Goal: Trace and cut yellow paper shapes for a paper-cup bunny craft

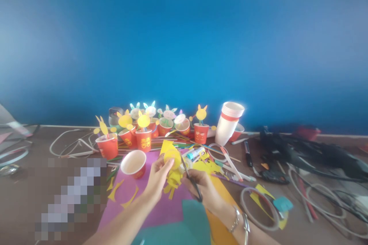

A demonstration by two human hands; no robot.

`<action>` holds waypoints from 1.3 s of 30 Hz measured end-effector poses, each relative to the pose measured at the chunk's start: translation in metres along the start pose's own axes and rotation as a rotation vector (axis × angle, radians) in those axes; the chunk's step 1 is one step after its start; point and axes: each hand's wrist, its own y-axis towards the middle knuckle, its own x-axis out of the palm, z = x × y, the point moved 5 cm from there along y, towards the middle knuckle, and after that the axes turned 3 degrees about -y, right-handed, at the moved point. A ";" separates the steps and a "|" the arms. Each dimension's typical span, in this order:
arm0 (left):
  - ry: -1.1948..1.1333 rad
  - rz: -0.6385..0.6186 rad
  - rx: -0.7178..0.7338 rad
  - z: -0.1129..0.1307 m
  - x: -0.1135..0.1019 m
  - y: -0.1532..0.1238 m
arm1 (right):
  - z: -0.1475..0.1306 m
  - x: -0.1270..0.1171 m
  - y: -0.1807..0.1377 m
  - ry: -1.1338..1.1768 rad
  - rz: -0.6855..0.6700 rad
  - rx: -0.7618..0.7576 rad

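Note:
My left hand [157, 178] pinches a yellow paper circle [171, 158] and holds it up over the purple sheet [161, 206]. My right hand [201, 188] grips a pair of dark scissors [192, 180], whose blades point up toward the circle's right edge. Yellow paper offcuts [173, 183] lie between the two hands. An empty red paper cup [133, 164] stands just left of my left hand.
Several red cups with paper bunny toppers [143, 130] line the back by the blue wall. A stack of cups [230, 122] stands at right, with pens, straws, tape rings [258, 208] and black cables [310, 153]. A teal sheet [184, 229] lies near me.

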 end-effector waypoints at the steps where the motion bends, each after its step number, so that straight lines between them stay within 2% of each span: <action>1: 0.005 0.003 0.009 0.000 -0.001 0.000 | 0.001 0.000 0.000 0.004 -0.001 0.002; 5: 0.018 0.002 0.058 -0.001 -0.005 0.003 | 0.007 -0.001 0.002 0.002 -0.012 0.048; 11: 0.067 -0.111 0.112 -0.001 -0.003 0.006 | 0.011 -0.003 0.003 0.001 -0.012 0.051; 17: 0.025 -0.109 0.037 -0.001 0.001 0.004 | 0.005 -0.001 0.001 0.010 -0.010 0.024; 29: 0.014 -0.006 0.075 0.009 0.002 -0.001 | 0.006 -0.001 0.002 -0.012 -0.019 0.015; 35: 0.048 -0.043 0.123 0.009 0.002 0.001 | 0.012 -0.002 0.003 -0.010 -0.020 0.080; 39: 0.093 -0.080 0.121 0.002 0.000 0.005 | 0.012 -0.002 0.004 0.011 -0.022 0.041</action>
